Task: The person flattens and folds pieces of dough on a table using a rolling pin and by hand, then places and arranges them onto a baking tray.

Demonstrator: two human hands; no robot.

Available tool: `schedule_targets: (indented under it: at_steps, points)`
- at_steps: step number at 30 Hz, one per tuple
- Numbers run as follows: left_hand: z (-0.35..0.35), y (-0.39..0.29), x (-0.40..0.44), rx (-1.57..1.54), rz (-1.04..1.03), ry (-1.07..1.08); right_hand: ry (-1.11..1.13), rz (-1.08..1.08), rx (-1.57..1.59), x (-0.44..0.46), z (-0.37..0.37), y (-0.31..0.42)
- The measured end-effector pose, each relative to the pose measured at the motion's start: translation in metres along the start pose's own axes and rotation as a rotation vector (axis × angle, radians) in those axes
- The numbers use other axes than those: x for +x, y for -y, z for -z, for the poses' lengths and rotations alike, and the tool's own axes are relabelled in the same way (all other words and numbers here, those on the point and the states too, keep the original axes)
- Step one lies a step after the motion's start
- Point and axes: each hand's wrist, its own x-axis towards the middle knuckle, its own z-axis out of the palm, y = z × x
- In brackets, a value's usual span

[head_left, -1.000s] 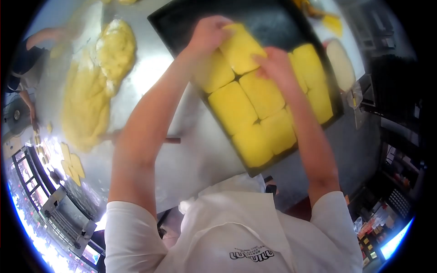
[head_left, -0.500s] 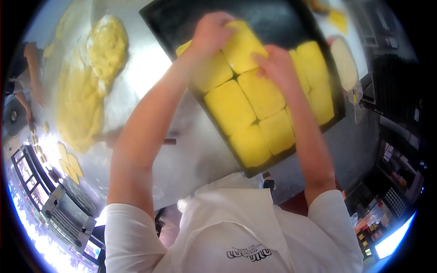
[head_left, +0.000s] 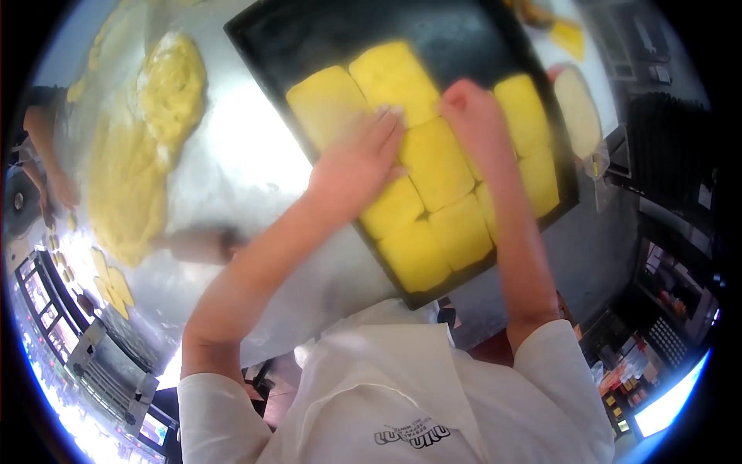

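Observation:
Yellow dough squares [head_left: 394,73] lie side by side in a dark baking tray [head_left: 340,35]. My left hand [head_left: 359,158] rests flat on the squares at the tray's left side, fingers stretched out and touching the dough. Its palm covers parts of the squares underneath. My right hand [head_left: 473,116] is curled into a fist over the squares, at the right edge of the upper middle one. Nothing shows in its fingers. It hides part of the dough below it.
A large mass of yellow dough [head_left: 174,93] lies on the metal table [head_left: 232,131] to the left, with a rolling pin [head_left: 202,245] near it. Small flat dough pieces [head_left: 114,282] lie lower left. Another person's hand [head_left: 63,192] is at the far left. A pale oval object [head_left: 577,112] lies right of the tray.
The upper middle dough square, held by both hands before, now lies flat in the tray. My left hand has moved down and opened flat; my right hand has let go and curled up.

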Motion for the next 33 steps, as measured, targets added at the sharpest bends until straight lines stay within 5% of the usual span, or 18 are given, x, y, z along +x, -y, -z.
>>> schedule_targets:
  at_steps: [7,10,11,14,20,23,33]
  points:
    - [-0.003,0.000,-0.002,0.032,0.026,-0.019,0.005,0.110,-0.158,0.011,0.008,-0.006]
    - [-0.003,-0.001,-0.004,0.018,0.033,-0.047,-0.131,0.397,-0.114,0.037,0.009,0.014]
    - [-0.002,-0.002,-0.002,0.013,0.029,-0.059,0.014,0.343,-0.086,0.045,0.008,0.028]
    - [0.001,-0.005,0.000,0.084,0.057,-0.058,-0.034,0.929,-0.111,0.098,-0.033,0.027]
    - [-0.006,-0.006,-0.001,0.186,0.098,0.005,0.302,0.987,-0.328,0.134,-0.051,0.053]
    - [-0.002,-0.007,0.000,0.187,0.102,0.020,0.530,0.782,-0.340,0.131,-0.042,0.074]
    - [0.001,-0.005,-0.001,0.067,0.097,-0.010,0.392,0.739,0.163,0.130,-0.063,0.054]
